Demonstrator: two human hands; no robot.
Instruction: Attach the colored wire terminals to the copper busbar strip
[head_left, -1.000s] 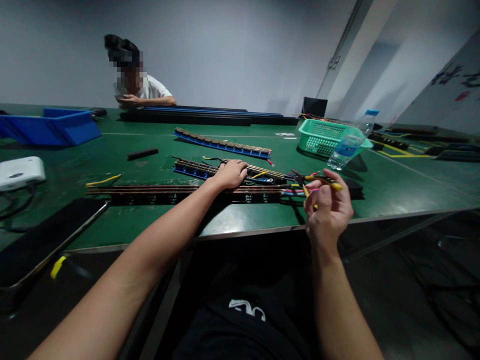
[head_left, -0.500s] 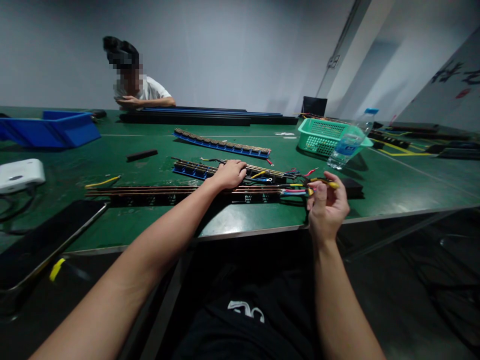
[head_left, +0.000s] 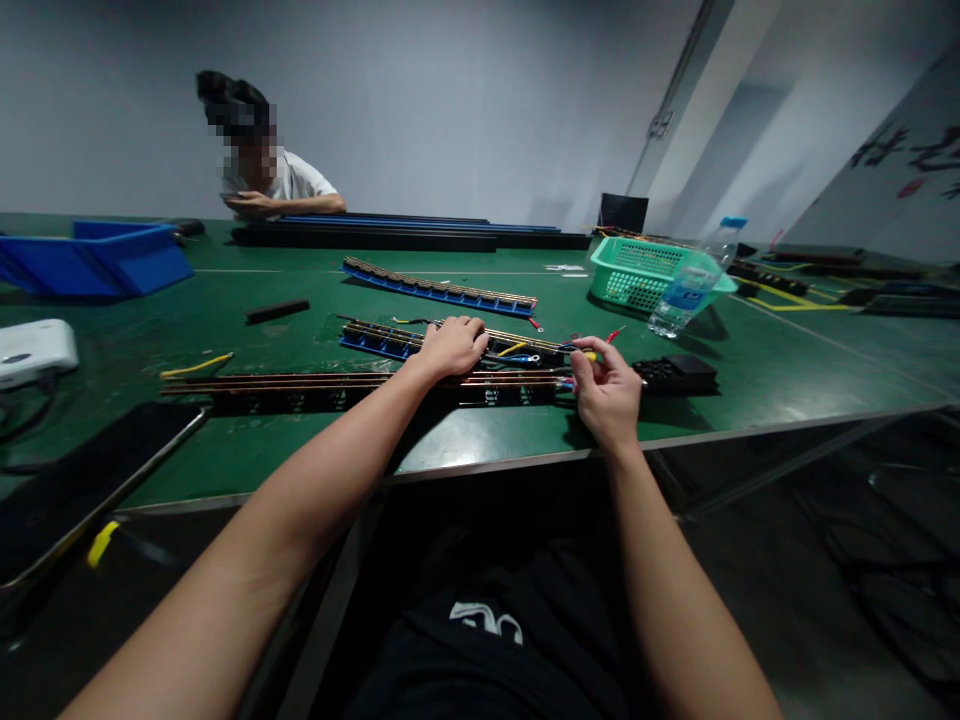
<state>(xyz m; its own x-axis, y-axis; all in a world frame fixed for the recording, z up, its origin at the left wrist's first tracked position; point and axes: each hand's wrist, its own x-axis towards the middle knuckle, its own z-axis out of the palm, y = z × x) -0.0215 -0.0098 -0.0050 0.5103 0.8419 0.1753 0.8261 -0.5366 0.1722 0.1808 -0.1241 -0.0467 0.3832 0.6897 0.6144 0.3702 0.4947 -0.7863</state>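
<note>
The table (head_left: 750,360) is dark green with thin pale lines across it. The long rail (head_left: 300,383) under the left hand (head_left: 454,347) is black with copper-brown strips; the shorter rail (head_left: 382,340) at its 12 o'clock is blue with brass-coloured strips, like the one (head_left: 442,287) beyond it. The wires (head_left: 577,352) at the right hand (head_left: 606,390) are yellow, red, blue and black. At 2 o'clock stands a mint-green mesh basket (head_left: 637,272) beside a clear bottle (head_left: 686,290) with a blue cap and label. At 10 o'clock are a bright blue bin (head_left: 90,260) and a white box (head_left: 34,350). A yellow wire (head_left: 196,365) lies left.
</note>
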